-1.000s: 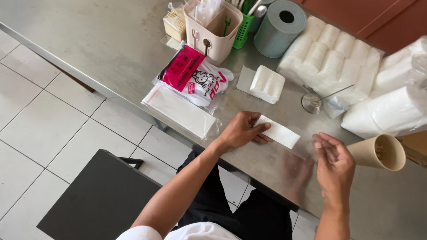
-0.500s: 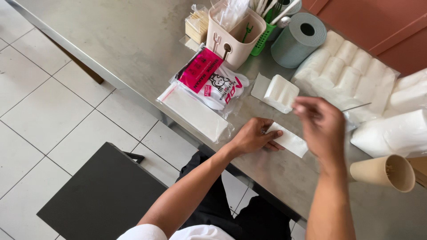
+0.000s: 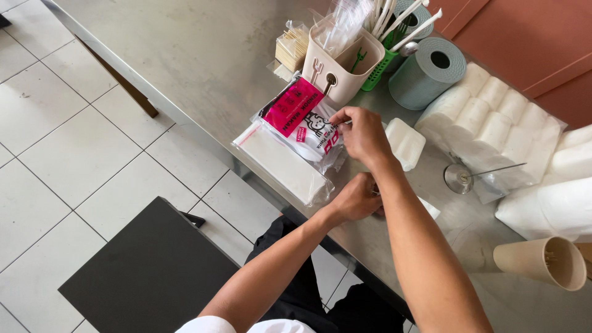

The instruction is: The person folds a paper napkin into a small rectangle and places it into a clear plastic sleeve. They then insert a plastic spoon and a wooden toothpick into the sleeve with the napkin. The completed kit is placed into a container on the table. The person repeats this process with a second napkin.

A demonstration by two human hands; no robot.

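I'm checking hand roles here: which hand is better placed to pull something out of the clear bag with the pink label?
Right, probably. The right hand is already at the bag, fingertips on its edge. The left hand is lower, pressing on a white napkin.

Bright daylight, soft shadows (sharp focus)

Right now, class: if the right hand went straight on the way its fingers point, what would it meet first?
Probably the clear packet with the pink label: the right hand points left, fingertips already at its edge.
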